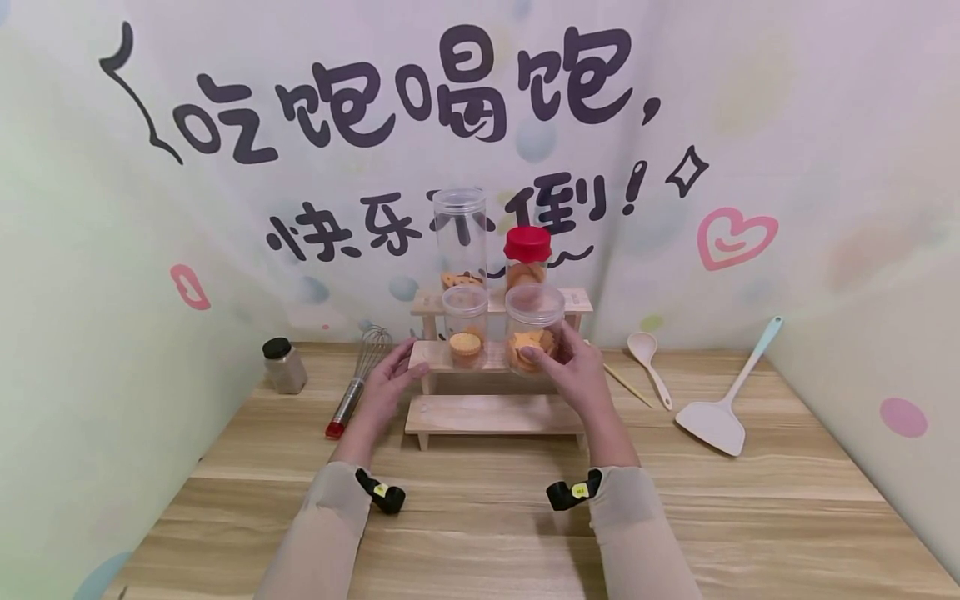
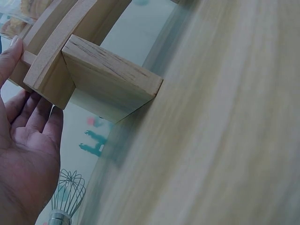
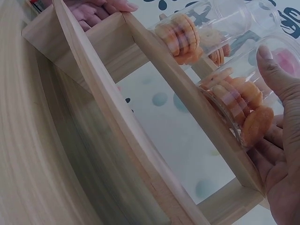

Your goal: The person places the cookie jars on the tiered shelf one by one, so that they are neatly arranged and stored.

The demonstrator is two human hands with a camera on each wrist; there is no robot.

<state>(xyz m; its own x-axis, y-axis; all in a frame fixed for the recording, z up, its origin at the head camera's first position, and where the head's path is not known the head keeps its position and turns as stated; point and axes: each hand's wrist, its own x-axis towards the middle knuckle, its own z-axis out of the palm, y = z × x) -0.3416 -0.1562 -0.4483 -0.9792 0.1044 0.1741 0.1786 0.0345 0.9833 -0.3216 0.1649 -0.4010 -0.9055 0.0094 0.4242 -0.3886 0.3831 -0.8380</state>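
A tiered wooden display stand point(image 1: 491, 412) stands on the table before the wall. My left hand point(image 1: 386, 385) grips the left end of its middle shelf, thumb on top and fingers underneath, as the left wrist view shows. On the right of that shelf is a wide clear jar of cookies point(image 1: 536, 312); my right hand point(image 1: 577, 371) holds it, thumb at the front and fingers behind. Beside it sits a narrower clear jar point(image 1: 465, 321) with round cookies. The top shelf bears a tall clear jar point(image 1: 460, 237) and a red-lidded jar point(image 1: 528, 244), both containing cookies.
Left of the stand lie a whisk point(image 1: 360, 383) and a black-capped bottle point(image 1: 285, 367). To the right are a thin wooden stick point(image 1: 630, 385), a pale spoon point(image 1: 651, 367) and a white turner point(image 1: 716, 423). A printed cloth wall point(image 1: 825, 125) closes off the back.
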